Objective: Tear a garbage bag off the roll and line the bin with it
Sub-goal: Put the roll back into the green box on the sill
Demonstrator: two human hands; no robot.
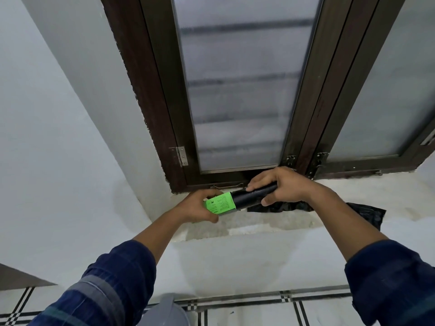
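Just beyond my knuckles stands a dark brown window frame (150, 95) with frosted glass (237, 85), and a small metal hinge (181, 156) sits on it a little above my left hand. Under both hands runs the rough, patchy sill (254, 222), its paint worn away, and nothing lies between my hands and the roll. My left hand (200, 207) is closed around the end of the roll of bags (244, 197) that carries the bright green label (220, 203), thumb underneath and fingers curled over the top. My right hand (280, 187) is wrapped over the black, bare end of the same roll, fingers draped across its top and thumb pressing from below. So the roll lies level between my two hands, held just above the sill and close to the bottom of the frame. A loose black bag (362, 214) trails from under my right hand, passes behind my right wrist and spreads out flat on the sill beyond that forearm. Well below my left forearm, down by the tiled floor (317, 311), the grey rim of the bin (168, 307) shows past my blue checked sleeve (103, 288).
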